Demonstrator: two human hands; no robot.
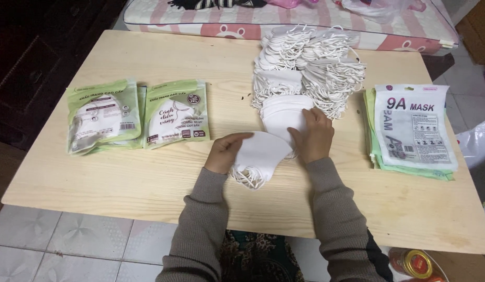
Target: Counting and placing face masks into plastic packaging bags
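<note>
My left hand (225,151) grips a small stack of folded white face masks (259,155) at the table's middle, their ear loops hanging toward me. My right hand (313,136) rests on the near end of a long heap of white masks (305,68), fingers pressed on the top mask and touching the stack my left hand holds. Both wrists wear grey-brown knitted sleeves.
Two filled green mask pouches (138,115) lie on the left of the pale wooden table (122,172). A pile of flat empty pouches (412,128), white on green, lies at the right. A pink striped mattress (284,21) borders the far edge. A red tin (413,263) stands on the floor.
</note>
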